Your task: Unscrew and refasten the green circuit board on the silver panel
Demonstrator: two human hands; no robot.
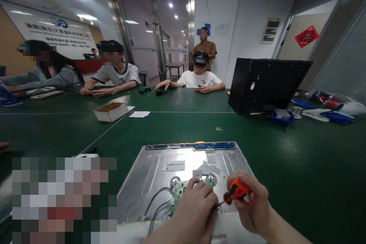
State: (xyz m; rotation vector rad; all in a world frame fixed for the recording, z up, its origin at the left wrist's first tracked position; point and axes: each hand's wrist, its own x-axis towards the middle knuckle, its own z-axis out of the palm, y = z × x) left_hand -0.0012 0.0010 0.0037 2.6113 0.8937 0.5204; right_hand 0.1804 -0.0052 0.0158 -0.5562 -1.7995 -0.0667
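Note:
A flat silver metal display panel (134, 194) lies on the table in front of me. Along its far edge runs a narrow blue circuit strip (171, 146). My left hand (200, 198) presses down on a green circuit board (178, 188) on the panel, fingers bent and close together, covering much of it. Dark cables (156, 204) come out of the board's left side. In my right hand (253, 202) is an orange and black screwdriver (236, 190). Its thin shaft points left and down beside my left hand; the tip is hidden there.
A large black monitor-like casing (265, 84) stands at the right, near a blue tray (282, 116). An open white box (111, 111) and a paper (139, 114) lie to the left. Several people sit around the green table (183, 126); one person (210, 47) stands behind.

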